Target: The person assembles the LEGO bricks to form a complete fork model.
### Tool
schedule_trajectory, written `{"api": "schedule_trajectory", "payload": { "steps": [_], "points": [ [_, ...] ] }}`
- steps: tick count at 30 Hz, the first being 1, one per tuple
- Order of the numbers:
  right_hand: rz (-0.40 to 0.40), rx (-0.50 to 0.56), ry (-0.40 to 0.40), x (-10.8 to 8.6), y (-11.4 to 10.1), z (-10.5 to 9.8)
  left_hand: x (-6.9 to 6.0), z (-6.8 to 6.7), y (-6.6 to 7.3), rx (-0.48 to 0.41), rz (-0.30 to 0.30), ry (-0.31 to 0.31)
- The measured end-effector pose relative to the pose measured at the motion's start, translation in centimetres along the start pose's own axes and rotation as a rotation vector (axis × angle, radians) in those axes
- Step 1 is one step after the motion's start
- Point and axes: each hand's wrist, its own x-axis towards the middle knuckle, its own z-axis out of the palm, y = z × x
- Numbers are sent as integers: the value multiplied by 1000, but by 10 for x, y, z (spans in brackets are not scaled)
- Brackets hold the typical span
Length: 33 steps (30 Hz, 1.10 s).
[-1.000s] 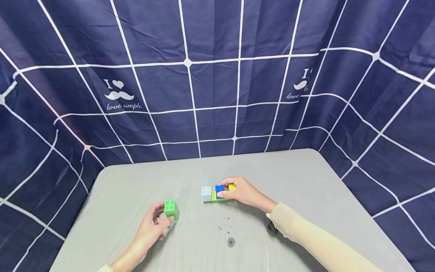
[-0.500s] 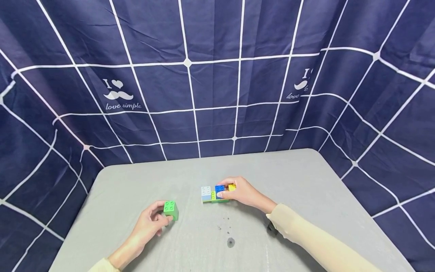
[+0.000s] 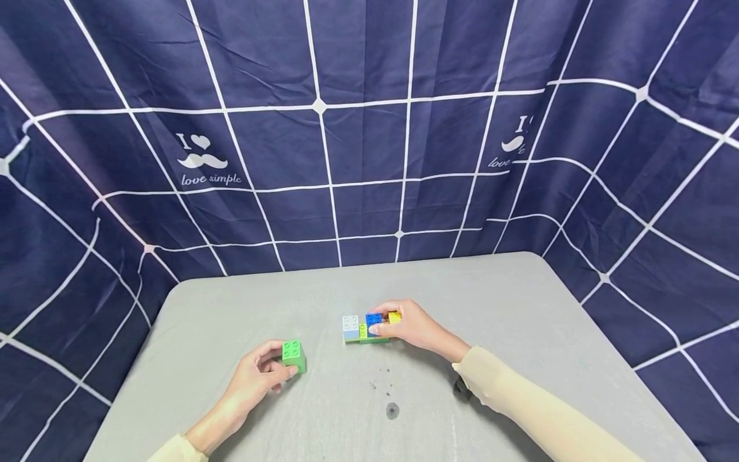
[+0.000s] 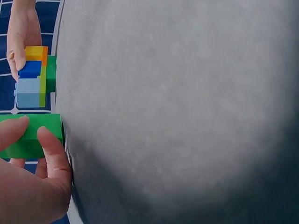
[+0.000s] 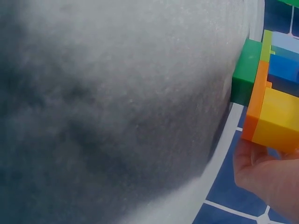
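Note:
My left hand [image 3: 254, 377] holds a tall green building brick [image 3: 292, 350] between thumb and fingers, upright at the table's left-centre. A faint seam in the left wrist view suggests stacked bricks, though I cannot tell. To its right, my right hand [image 3: 414, 326] pinches a blue building brick [image 3: 374, 317] in a built row. Beside the blue one are a pale blue brick [image 3: 350, 323] and a yellow brick [image 5: 280, 119]. Thin lime [image 4: 42, 91] and orange [image 5: 256, 100] plates lie under them, above a darker green brick [image 5: 246, 72]. My right hand partly hides the yellow brick in the head view.
The grey table [image 3: 323, 410] has a rounded far edge. Dark spots [image 3: 392, 410] mark its surface in front of the built row. A navy curtain with white grid lines [image 3: 369, 147] surrounds the back and sides. A small dark object [image 3: 462, 389] lies beside the right sleeve.
My left hand first settled lower around the green brick, then shifted very slightly right with it. My right hand and the built row look unmoved.

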Motion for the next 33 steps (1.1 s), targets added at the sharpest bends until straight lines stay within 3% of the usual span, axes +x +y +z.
{"api": "schedule_trajectory", "payload": {
  "steps": [12,33],
  "points": [
    [4,-9,3,0,3,0,1,16,6,-29,9,3],
    [-9,-15,16,0,1,1,-1,66,11,-72,34,-80]
  ]
}}
